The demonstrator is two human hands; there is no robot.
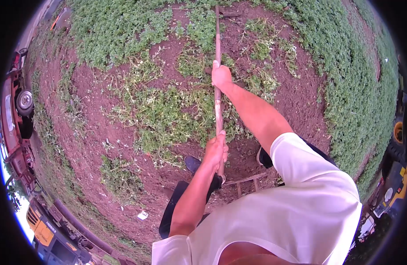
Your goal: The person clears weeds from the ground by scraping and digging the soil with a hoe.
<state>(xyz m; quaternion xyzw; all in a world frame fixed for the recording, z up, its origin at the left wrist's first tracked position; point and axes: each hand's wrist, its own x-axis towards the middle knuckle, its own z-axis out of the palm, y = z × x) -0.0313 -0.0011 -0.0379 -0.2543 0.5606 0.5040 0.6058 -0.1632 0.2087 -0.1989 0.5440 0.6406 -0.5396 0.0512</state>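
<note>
Both hands grip one long wooden handle (219, 112) that runs from the top of the view down toward the feet. My right hand (221, 75) is wrapped round it farther up. Lower down, near my body, my left hand (215, 151) is closed on the same handle. A metal rake head (246, 180) with a few tines lies by my feet, at the handle's near end, partly hidden by my shirt. Pulled, wilted green plants (168, 112) lie on the brown soil (95, 115) around the handle.
Dense low green plants grow at the top (119, 26) and right (349, 88). My dark shoe (193, 164) stands beside the handle. A white scrap (143, 215) lies on the soil. Red (11, 115) and yellow (46, 232) vehicles stand at left, another yellow machine (400, 185) at right.
</note>
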